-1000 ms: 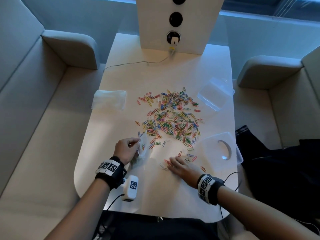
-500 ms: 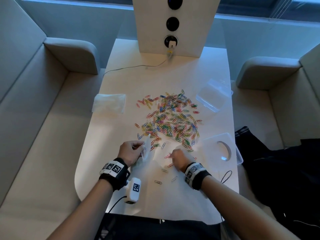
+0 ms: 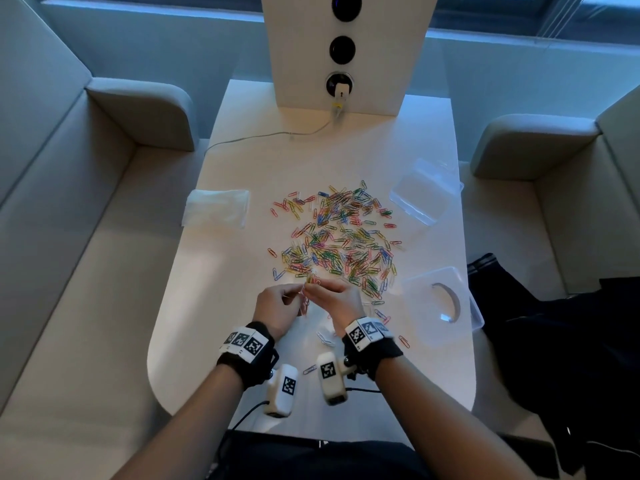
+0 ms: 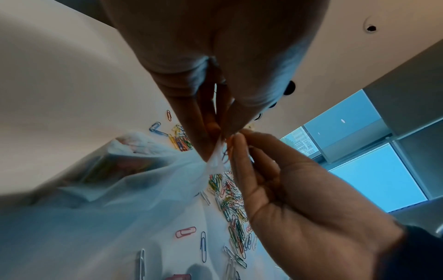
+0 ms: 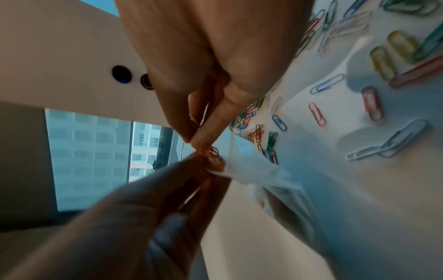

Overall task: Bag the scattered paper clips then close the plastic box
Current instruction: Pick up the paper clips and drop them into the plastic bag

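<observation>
A wide pile of coloured paper clips (image 3: 339, 240) lies mid-table. Just in front of it my left hand (image 3: 299, 293) pinches the mouth of a small clear plastic bag (image 3: 304, 306), which hangs down with several clips inside (image 4: 143, 180). My right hand (image 3: 312, 287) meets it there, pinching a few paper clips (image 5: 212, 151) at the bag's (image 5: 251, 166) opening. A clear plastic box (image 3: 440, 301) sits open at the right edge. A second clear plastic piece (image 3: 424, 192) lies farther back right.
A folded white stack (image 3: 218, 207) lies on the table's left side. A thin cable (image 3: 270, 135) runs from the white socket column (image 3: 346, 53). A few stray clips (image 3: 325, 339) lie near my wrists. Sofas flank the table; dark clothing (image 3: 554, 323) lies on the right.
My right hand swept clips together on the table, then lifted off and came left to the bag's mouth with clips pinched. My left hand kept holding the bag.
</observation>
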Motion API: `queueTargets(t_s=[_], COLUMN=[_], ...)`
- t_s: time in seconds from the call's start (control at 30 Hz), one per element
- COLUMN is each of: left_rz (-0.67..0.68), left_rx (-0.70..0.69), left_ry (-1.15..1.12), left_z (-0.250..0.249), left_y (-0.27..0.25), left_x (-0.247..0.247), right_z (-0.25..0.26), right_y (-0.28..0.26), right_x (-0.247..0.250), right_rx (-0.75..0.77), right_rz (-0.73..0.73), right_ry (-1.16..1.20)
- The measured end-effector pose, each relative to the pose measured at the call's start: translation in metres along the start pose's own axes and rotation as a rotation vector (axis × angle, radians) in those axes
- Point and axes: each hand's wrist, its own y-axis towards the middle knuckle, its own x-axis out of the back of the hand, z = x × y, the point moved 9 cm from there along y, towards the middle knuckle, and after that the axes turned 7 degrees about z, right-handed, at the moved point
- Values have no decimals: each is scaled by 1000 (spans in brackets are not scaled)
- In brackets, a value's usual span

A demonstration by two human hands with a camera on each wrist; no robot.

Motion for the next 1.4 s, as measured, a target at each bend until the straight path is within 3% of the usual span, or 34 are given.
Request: queueTargets(t_s=[0.2, 0.47, 0.6, 0.73, 0.83, 1.0, 1.07, 1.17, 1.3, 1.4], left_rz=[-50, -49, -41, -56, -67, -111, -126, -134, -125, -109], left_rx=[47, 46, 41, 63, 106, 141, 149, 151, 160, 168], left_ry=[-30, -41, -56, -76, -84, -132, -136, -157, -171, -168], left_z=[8, 11, 9, 17, 27, 43, 49, 53, 56, 58], left_y=[1, 4, 6, 12, 16, 19, 19, 17, 13, 13], left_x=[11, 13, 11, 17, 27, 46, 52, 56, 56, 52], right_z=[-11, 3, 9, 27, 15, -87, -123, -142, -135, -114], right_y=[4, 4, 5, -5, -29, -88, -106, -103, -76, -56], right_x=[5, -34, -35, -28, -39, -34, -16, 12, 24, 36], right_rx=[9, 88, 116, 298, 446, 593, 626, 564, 502, 368], right_rz=[-84, 226, 233, 137, 336, 940, 1084, 1026, 776, 573], right_ry=[-392, -1032, -1099, -1044, -1289, -1694, -1816, -1997, -2113, -2092])
